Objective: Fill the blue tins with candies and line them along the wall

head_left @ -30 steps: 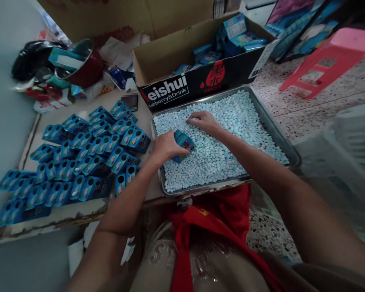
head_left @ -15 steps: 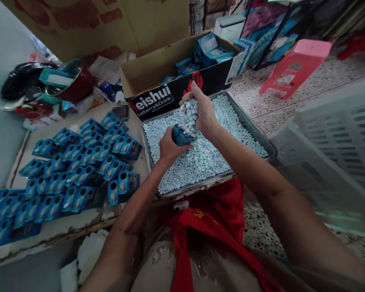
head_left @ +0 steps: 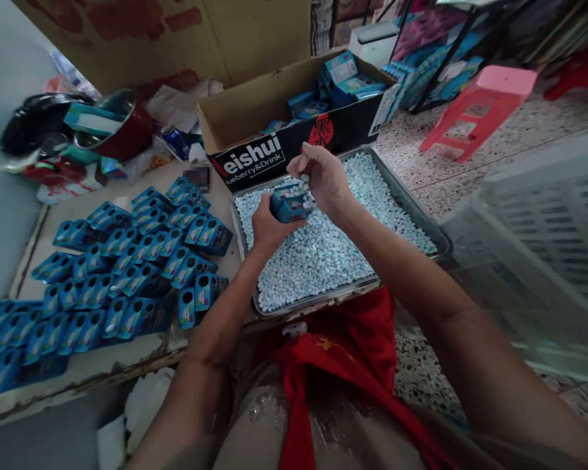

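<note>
My left hand (head_left: pixel 270 225) is closed around small blue cardboard boxes (head_left: pixel 289 203), tilted over a metal tray; how many boxes cannot be told. Pale tablets lie at the boxes' open tops. Just to the right, my right hand (head_left: pixel 326 179) is cupped with its fingers curled, and a few pale blue tablets (head_left: pixel 304 181) show at its fingers. The shallow tray (head_left: pixel 443 245) below is filled with a layer of the same tablets. Many more blue boxes (head_left: pixel 147 277) stand in rows on the table to the left, with dark round openings on their fronts.
Behind the tray stands a black-printed carton (head_left: pixel 247 160) holding blue packs (head_left: pixel 343 72). A red bowl (head_left: pixel 132 134), a blue can (head_left: pixel 175 140) and clutter sit at the back left. On the right are a white plastic crate (head_left: pixel 543 241) and a pink stool (head_left: pixel 494 91).
The heap of tablets in my right hand has shrunk to a few, some now in the boxes. My right hand has turned and lowered slightly; the boxes have shifted a little left and up.
</note>
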### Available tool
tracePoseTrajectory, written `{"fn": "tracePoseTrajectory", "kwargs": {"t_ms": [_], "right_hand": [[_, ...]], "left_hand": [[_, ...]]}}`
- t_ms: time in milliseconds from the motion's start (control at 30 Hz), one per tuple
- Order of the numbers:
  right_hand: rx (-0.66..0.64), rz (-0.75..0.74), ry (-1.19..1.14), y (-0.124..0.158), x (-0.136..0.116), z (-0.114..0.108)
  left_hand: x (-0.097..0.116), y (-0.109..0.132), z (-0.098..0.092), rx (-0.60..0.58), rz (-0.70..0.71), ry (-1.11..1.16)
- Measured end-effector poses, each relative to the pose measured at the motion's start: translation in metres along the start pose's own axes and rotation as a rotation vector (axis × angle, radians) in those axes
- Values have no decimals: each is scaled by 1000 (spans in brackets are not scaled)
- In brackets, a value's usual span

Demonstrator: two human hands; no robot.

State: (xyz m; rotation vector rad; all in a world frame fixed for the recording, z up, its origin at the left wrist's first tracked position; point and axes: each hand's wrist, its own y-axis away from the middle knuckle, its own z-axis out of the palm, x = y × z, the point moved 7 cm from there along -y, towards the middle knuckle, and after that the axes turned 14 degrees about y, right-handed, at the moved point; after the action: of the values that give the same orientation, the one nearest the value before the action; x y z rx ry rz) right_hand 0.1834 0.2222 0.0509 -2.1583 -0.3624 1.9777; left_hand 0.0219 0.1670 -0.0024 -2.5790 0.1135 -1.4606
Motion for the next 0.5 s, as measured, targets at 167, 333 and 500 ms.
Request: {"fn": "tracePoseTrajectory", "kwargs": {"t_ms": [167, 333, 500], "right_hand": [[-25, -13, 70, 19, 9, -16], [64, 66, 765, 50, 70, -78], [-19, 105, 1126, 70, 112, -62]], "left_hand": [[-1, -8, -6, -84, 21, 12], [5, -5, -38, -219, 4, -74], [6, 13, -25, -412, -113, -426]]}}
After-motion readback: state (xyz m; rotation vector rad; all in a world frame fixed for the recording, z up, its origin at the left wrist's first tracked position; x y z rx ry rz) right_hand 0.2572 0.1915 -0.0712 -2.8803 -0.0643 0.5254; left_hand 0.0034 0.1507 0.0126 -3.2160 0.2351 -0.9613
